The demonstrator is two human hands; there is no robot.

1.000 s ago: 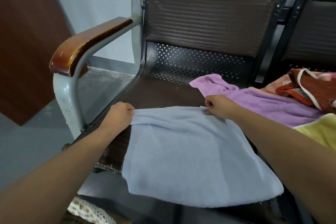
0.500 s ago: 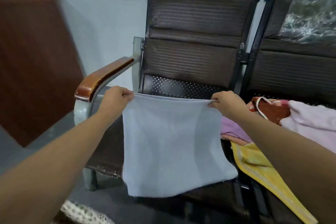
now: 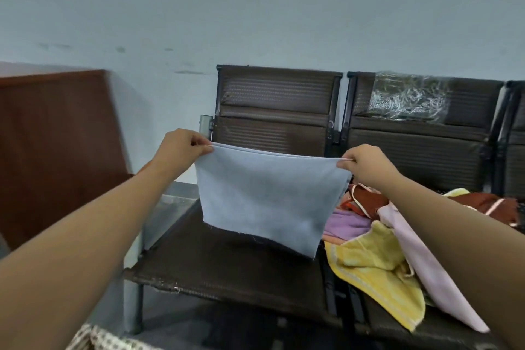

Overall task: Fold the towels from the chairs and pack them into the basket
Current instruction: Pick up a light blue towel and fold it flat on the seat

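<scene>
A light blue towel (image 3: 267, 196) hangs in the air over the left chair's dark seat (image 3: 227, 267). My left hand (image 3: 181, 148) pinches its top left corner and my right hand (image 3: 363, 162) pinches its top right corner, so the top edge is stretched between them. The towel's lower edge hangs just above the seat. On the neighbouring seat to the right lies a heap of towels: yellow (image 3: 375, 267), pale pink (image 3: 426, 261), purple (image 3: 346, 224) and red-brown (image 3: 369, 199). At the bottom left edge shows a woven patterned rim (image 3: 99, 339), perhaps the basket.
A row of dark chairs (image 3: 278, 111) stands against a pale wall. The middle chair's backrest carries crinkled plastic wrap (image 3: 409, 96). A brown wooden panel (image 3: 54, 145) stands at the left. The left chair's metal arm post (image 3: 206, 123) sits behind my left hand.
Both hands have lifted the blue towel off the seat and raised it higher, so it now hangs free. The view has tilted up to show the wall and more chairs.
</scene>
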